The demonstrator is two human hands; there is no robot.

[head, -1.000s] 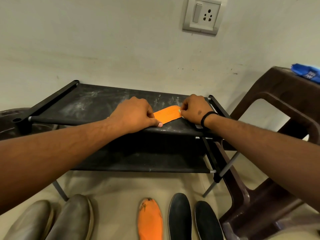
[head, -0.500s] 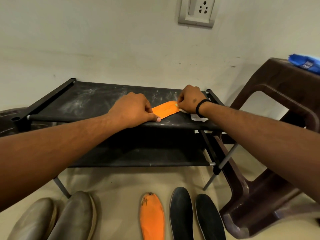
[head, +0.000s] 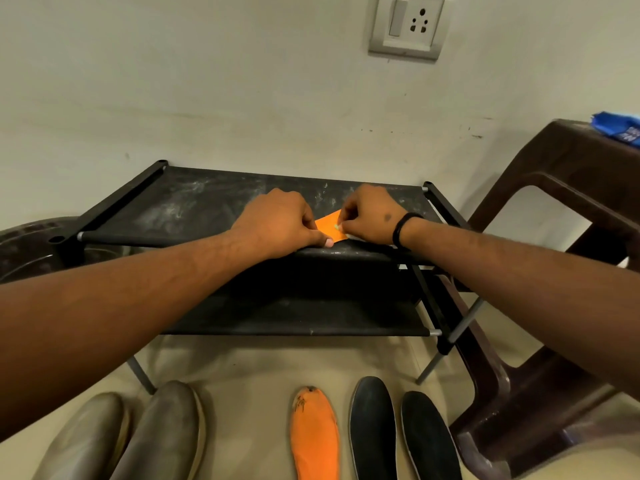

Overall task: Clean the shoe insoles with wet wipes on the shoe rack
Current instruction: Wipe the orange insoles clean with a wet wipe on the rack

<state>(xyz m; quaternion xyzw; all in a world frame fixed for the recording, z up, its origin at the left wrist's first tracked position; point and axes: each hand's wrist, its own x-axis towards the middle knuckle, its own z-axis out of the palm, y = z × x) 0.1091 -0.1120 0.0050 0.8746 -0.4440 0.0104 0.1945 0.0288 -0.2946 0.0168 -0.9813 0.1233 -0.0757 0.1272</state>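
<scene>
Left hand (head: 277, 223) lay knuckles-up over one end of the orange insole (head: 330, 226), fingers curled down and thumb tip pressed at its near edge, pinning it to the top shelf of the black shoe rack (head: 194, 206) at the centre of the frame. Right hand (head: 370, 216), a black band on its wrist, had its fingers bunched on the insole's other end; a sliver of white below that hand (head: 355, 238) looked like the wet wipe, so the hand seemed to be pinching it against the insole, though most of the wipe was hidden. Only a short orange strip showed between the two hands.

The step in hand appeared to be rubbing this insole. To do it well, the pinning hand should hold firm while the wipe travelled in long strokes away from it, since the fabric shelf sagged and the thin insole could buckle or slide. Shifting the pinning hand would be needed to reach the covered end.

On the floor at the bottom of the frame lay a second orange insole (head: 315, 434), stained dark at its tip, and two black insoles (head: 401, 431) beside it.
</scene>
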